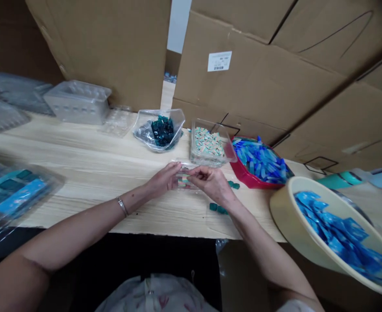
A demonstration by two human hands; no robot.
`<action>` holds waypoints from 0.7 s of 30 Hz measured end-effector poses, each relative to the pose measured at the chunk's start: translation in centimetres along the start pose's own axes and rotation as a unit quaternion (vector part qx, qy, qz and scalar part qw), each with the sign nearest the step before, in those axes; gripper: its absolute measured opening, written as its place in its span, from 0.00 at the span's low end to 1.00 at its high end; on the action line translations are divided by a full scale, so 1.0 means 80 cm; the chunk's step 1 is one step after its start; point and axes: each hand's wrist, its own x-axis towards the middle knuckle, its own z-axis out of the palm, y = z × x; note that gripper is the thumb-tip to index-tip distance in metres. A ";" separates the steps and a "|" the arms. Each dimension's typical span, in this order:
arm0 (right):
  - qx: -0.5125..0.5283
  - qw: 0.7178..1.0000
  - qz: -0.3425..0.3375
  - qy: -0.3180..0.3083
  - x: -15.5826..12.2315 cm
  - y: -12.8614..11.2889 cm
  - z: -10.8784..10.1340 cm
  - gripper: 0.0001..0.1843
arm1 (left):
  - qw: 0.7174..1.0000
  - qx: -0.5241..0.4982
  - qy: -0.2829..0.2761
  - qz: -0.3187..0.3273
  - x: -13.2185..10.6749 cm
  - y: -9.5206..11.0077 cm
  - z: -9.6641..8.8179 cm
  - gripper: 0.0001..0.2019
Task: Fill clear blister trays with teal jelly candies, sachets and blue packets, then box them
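Bench: pale wooden workbench (80,208) across the frame's middle, red tray (241,175) at center right.
Grip: left hand (160,181) and right hand (210,182) both clenched on the thing, at center.
Thing: small clear tray (179,184) of striped tiles (183,179), between the hands.
Risk: a slipped pinch could spill tiles among the loose teal tiles (218,209) just beside the right hand.

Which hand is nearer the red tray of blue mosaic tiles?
The right hand is nearer: it sits just left of the red tray, not touching it. The left hand is farther left, beside the right hand.
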 end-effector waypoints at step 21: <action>-0.288 0.941 -0.149 0.101 -0.028 -0.006 0.029 0.07 | 1.000 0.017 0.020 -0.005 -0.004 0.002 0.003 0.08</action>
